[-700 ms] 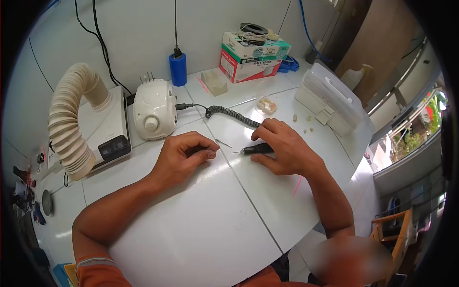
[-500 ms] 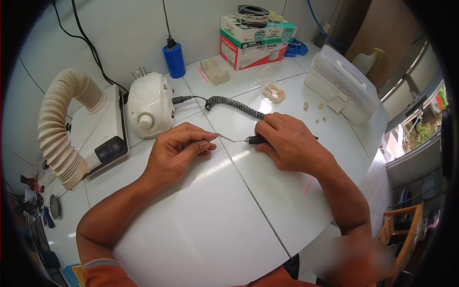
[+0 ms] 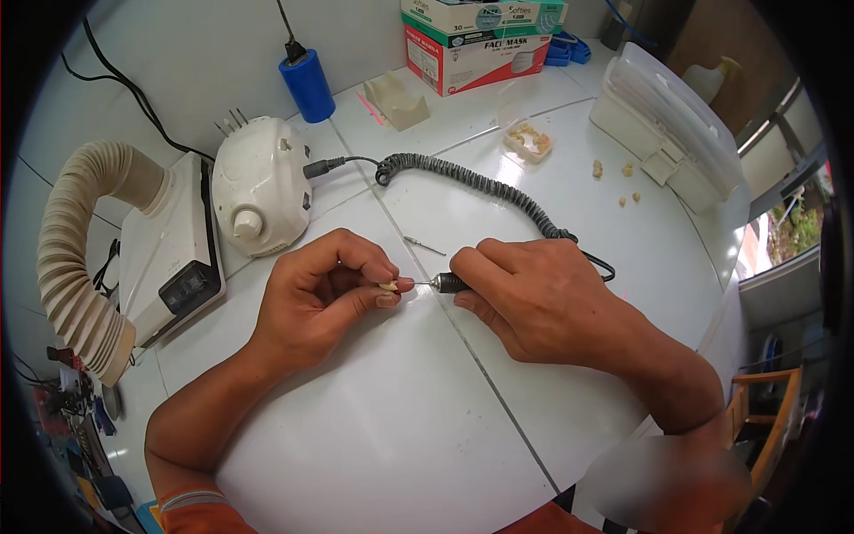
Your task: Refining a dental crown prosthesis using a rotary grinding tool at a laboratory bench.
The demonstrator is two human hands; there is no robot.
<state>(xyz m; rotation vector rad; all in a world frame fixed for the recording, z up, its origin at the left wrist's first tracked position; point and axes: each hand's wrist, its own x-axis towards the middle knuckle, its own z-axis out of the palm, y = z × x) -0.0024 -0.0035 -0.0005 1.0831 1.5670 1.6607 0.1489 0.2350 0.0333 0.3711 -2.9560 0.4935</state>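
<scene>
My left hand pinches a small pale yellowish piece between its fingertips. My right hand grips a black rotary handpiece, its thin bit pointing left at that piece, very near or against it. A loose metal bit lies on the tile just beyond my fingers. The handpiece's coiled cord runs to a white control unit at left. Several small pale pieces lie right of a little clear container with similar pieces inside.
At left stands a white machine with a ribbed hose. Along the back are a blue cylinder, a beige holder and stacked boxes. A translucent case sits at right on the white tiled tabletop.
My left hand now holds the pale piece at the bit's tip. My right hand has firmed round the handpiece, which has shifted closer to the left hand. The view has also shifted.
</scene>
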